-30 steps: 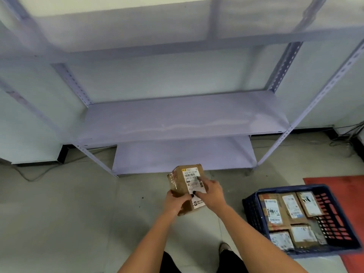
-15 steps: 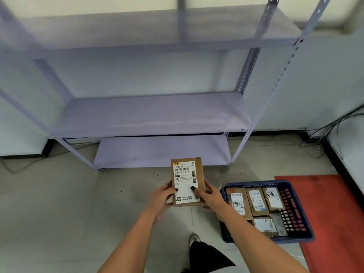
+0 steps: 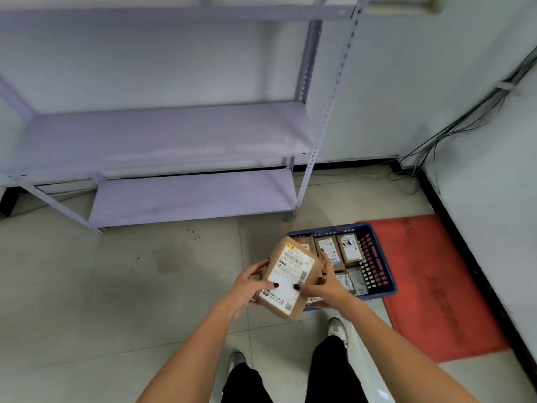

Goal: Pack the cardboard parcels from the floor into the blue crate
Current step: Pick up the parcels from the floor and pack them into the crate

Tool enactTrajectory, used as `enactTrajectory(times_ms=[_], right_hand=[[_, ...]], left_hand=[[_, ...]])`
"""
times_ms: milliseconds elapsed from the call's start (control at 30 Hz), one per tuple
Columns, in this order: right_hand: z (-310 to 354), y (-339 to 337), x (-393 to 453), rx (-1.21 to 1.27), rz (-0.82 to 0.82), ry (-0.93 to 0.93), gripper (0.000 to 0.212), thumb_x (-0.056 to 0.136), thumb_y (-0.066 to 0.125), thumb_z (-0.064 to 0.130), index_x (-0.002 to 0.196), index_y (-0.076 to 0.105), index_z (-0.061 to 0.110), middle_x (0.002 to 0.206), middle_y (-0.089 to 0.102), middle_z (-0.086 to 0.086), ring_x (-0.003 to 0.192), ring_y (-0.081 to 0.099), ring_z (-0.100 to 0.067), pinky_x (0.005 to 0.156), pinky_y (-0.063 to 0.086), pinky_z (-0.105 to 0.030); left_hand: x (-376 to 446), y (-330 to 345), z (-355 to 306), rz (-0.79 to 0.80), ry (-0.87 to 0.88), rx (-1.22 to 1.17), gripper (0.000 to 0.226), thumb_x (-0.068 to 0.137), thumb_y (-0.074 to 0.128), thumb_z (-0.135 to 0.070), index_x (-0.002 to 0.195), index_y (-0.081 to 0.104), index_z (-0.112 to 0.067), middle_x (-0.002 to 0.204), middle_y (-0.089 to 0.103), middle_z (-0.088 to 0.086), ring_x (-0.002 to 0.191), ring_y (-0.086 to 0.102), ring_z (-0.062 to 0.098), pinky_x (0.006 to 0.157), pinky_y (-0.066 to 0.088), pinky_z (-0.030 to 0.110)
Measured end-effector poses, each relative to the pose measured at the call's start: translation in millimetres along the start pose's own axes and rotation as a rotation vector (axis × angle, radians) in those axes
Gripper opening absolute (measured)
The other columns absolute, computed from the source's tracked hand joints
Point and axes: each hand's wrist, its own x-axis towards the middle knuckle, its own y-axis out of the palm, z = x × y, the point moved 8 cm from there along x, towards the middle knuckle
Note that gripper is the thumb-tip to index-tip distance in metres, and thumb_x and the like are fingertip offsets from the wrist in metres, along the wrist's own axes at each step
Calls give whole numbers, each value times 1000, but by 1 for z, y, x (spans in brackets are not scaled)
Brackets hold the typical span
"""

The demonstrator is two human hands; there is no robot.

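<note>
Brown card, blue crate, red mat, lilac shelving.

The parcel is brown cardboard with a white label printed in black barcodes and text, a small yellow patch at its top corner; dark-painted thumbnails of both hands rest on the label. The crate is dark blue with a lattice of small openings in its wall, red showing through them, and the parcels inside are brown with white labels too. The mat is red-orange with faint darker lettering. The shelving is pale lilac, its uprights punched with rows of holes. The floor is grey-beige tile with dark specks. Trousers black, shoes white.
</note>
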Motion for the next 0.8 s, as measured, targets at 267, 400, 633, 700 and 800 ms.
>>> enactTrajectory(times_ms=[267,400,633,700,800], right_hand=[[-37,-181,8,202,-124,14,86,75,70,-7,142,26,25,110,61,-12,95,62,-28,69,56,-40],[-57,-257,19,230,-143,46,71,80,66,-5,142,33,8,127,57,-19,102,57,-25,75,52,-27],[-98,-339,55,95,-93,154,65,79,72,6,137,44,8,123,64,-13,107,64,-28,78,57,-31],[-105,-356,76,64,-70,178,66,78,72,6,138,43,10,120,65,-11,103,65,-26,71,58,-27],[-116,-380,115,11,-60,204,70,77,72,3,139,40,10,112,64,-6,93,64,-20,61,57,-19]], left_hand=[[55,175,10,30,-76,-18,70,75,67,5,129,46,-35,116,58,-1,103,60,25,85,54,53],[81,272,31,-87,-119,-302,68,78,62,4,130,43,-36,116,63,5,103,62,29,75,55,47],[125,362,53,-209,-228,-442,70,81,57,5,138,38,-32,121,61,3,96,63,25,63,53,34],[149,371,56,-227,-276,-390,70,82,58,3,139,36,-31,128,57,5,90,62,20,60,49,30],[196,381,64,-240,-332,-334,65,84,55,5,139,35,-25,131,56,11,85,60,18,51,52,28]])
